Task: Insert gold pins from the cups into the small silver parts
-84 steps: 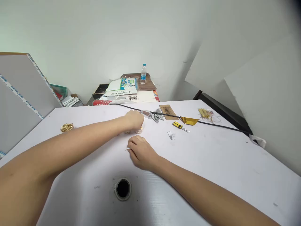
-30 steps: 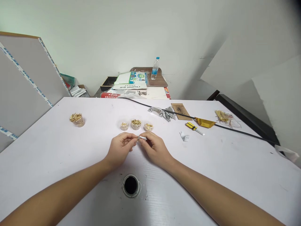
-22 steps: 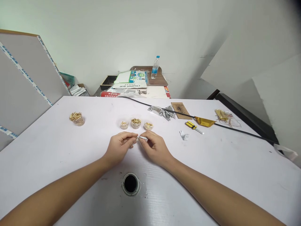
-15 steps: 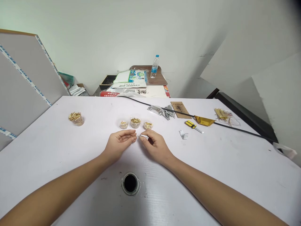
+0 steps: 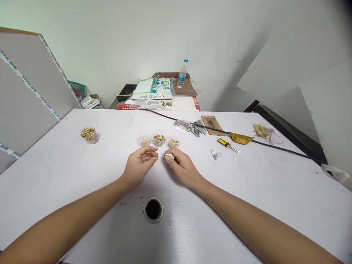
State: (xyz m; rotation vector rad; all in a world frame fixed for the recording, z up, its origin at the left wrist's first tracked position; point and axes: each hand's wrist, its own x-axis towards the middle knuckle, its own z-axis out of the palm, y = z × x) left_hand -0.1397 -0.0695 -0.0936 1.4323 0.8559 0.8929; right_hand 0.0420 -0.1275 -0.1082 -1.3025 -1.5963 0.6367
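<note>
Near the middle of the white table, my left hand (image 5: 139,163) is closed in a pinch, with the tip of a small gold-coloured pin (image 5: 158,157) poking out between thumb and fingers. Facing it across a narrow gap, my right hand (image 5: 182,165) pinches something tiny at its fingertips, too small to name. Just beyond my hands stand three small clear cups of gold-coloured metal pieces: a left cup (image 5: 145,142), a middle cup (image 5: 159,140) and a right cup (image 5: 174,143). Farther left, another clear cup (image 5: 90,135) holds a heap of longer gold-coloured pins.
A round dark hole (image 5: 153,209) opens in the table (image 5: 110,220) between my forearms. To the right lie a yellow-black screwdriver (image 5: 228,144), a white scrap (image 5: 216,154), a brown card (image 5: 213,125), silver packets (image 5: 189,126) and a black cable (image 5: 286,149). A water bottle (image 5: 182,75) stands beyond.
My fingertips have drawn slightly apart, widening the gap between my hands. The camera view has shifted a little; the cups and tools stay in place on the table.
</note>
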